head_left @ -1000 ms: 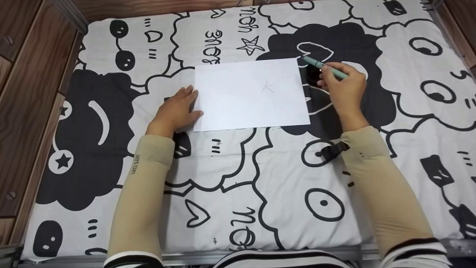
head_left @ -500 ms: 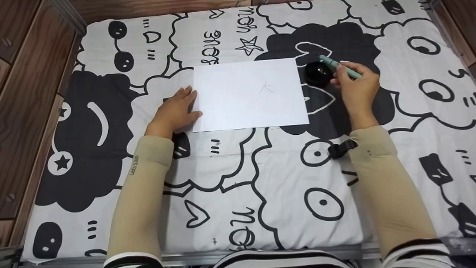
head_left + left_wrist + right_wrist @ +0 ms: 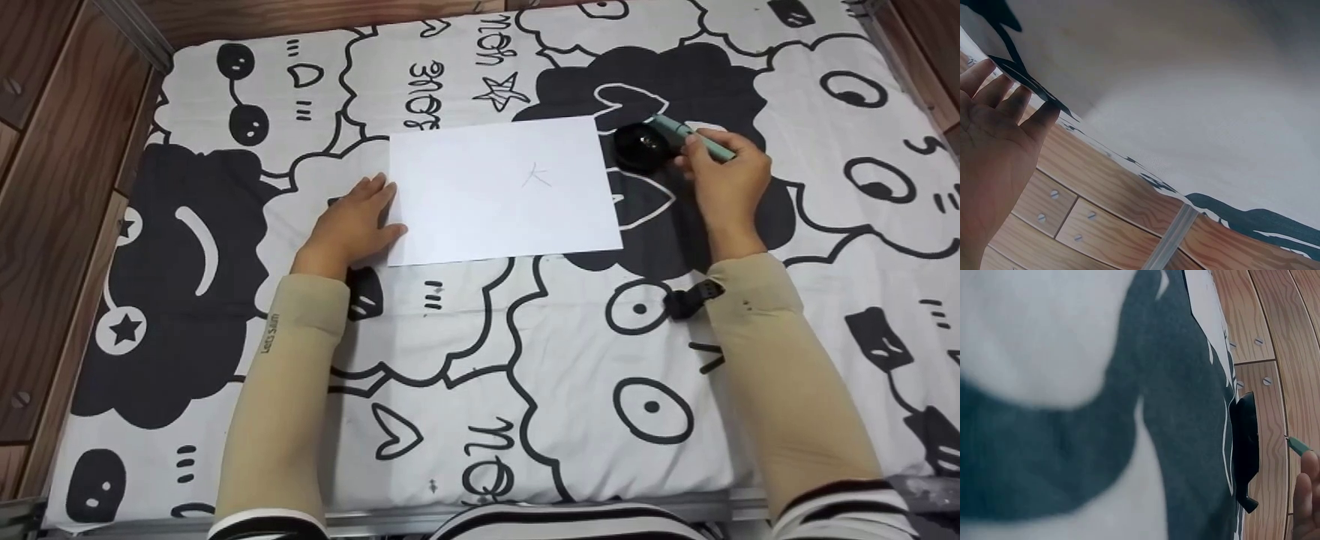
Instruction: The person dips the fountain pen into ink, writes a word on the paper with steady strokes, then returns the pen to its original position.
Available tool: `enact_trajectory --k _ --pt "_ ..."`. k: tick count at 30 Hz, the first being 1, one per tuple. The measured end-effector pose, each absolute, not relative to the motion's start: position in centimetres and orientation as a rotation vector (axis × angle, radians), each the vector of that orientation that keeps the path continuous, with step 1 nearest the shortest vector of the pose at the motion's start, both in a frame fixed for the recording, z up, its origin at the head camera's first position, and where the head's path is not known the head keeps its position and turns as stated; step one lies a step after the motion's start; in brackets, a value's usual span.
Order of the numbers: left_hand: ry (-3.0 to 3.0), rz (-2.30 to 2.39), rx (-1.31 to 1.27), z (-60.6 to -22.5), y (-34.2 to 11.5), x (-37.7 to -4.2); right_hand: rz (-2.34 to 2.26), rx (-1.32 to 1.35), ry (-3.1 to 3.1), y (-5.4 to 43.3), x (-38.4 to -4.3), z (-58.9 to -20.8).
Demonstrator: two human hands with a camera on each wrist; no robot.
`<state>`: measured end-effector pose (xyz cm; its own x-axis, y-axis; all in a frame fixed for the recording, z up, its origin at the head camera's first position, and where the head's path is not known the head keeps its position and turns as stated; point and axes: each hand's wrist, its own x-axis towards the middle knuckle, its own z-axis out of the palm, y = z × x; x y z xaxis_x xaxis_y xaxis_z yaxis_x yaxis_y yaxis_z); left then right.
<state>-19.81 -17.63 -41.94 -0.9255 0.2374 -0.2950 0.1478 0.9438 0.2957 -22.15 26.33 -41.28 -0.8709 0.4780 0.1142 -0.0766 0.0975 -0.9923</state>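
A white sheet of paper [image 3: 465, 202] lies on a black-and-white printed cloth and bears a few thin pen strokes [image 3: 536, 175] on its right half. My left hand [image 3: 352, 225] rests at the paper's left edge with its fingers spread and relaxed. To the right of the sheet, my right hand [image 3: 726, 180] pinches a green pen [image 3: 1298, 446], its writing tip pointing up and left, held above the cloth. Below the pen and left of my right hand sits a glossy black rounded object [image 3: 641, 148]; its kind is unclear. The right wrist view shows it from the side [image 3: 1246, 441].
The printed cloth [image 3: 420, 337] covers the table. Wood-patterned panels [image 3: 82, 150] stand along the left, back and right sides. A metal rail [image 3: 375, 517] runs along the front edge.
My right hand has moved right with the pen, away from the paper's upper right corner, so the black object shows more fully. My left hand has stayed in place.
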Motion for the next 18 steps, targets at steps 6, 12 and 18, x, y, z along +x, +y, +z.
enact_trajectory --k 6,12,18 --pt "2.761 0.377 0.271 -42.0 -17.6 -19.9 1.814 -0.455 -1.976 26.7 -22.2 -41.4" --pt "2.762 0.386 0.263 -42.3 -17.8 -19.9 1.914 -0.504 -1.874 27.1 -22.3 -41.8" --pt "2.765 0.389 0.272 -42.2 -17.8 -19.9 1.93 -0.569 -1.908 27.5 -22.1 -42.0"
